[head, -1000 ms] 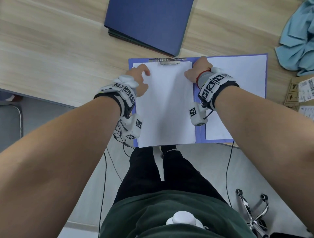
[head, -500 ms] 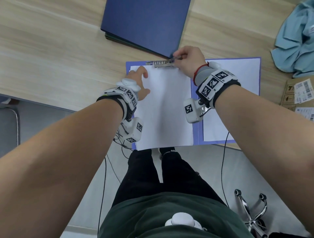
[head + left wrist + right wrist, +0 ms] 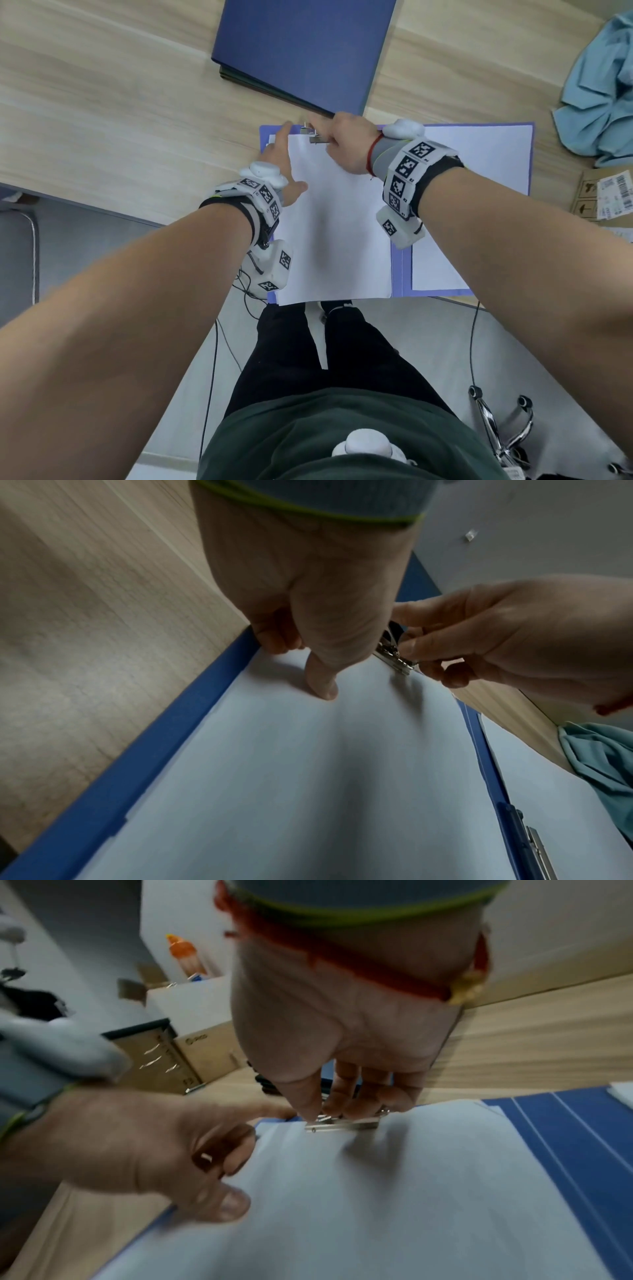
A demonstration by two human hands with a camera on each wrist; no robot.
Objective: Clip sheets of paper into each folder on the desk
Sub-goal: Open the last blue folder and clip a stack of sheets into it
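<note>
An open blue folder lies at the desk's near edge. A stack of white paper covers its left half. At the paper's top edge sits a metal clip. My right hand pinches the clip between thumb and fingers. My left hand lies along the paper's left edge, its thumb pressing down on the sheet. Its other fingers reach toward the top left corner. In the left wrist view the right hand grips the clip.
Another white sheet lies on the folder's right half. A stack of closed dark blue folders sits just behind the clip. A light blue cloth and a cardboard box are at the right. A chair base stands on the floor.
My right hand left the paper's top right corner and went up and left to the clip, which it now pinches. My left hand stretched its fingers along the paper's left edge.
</note>
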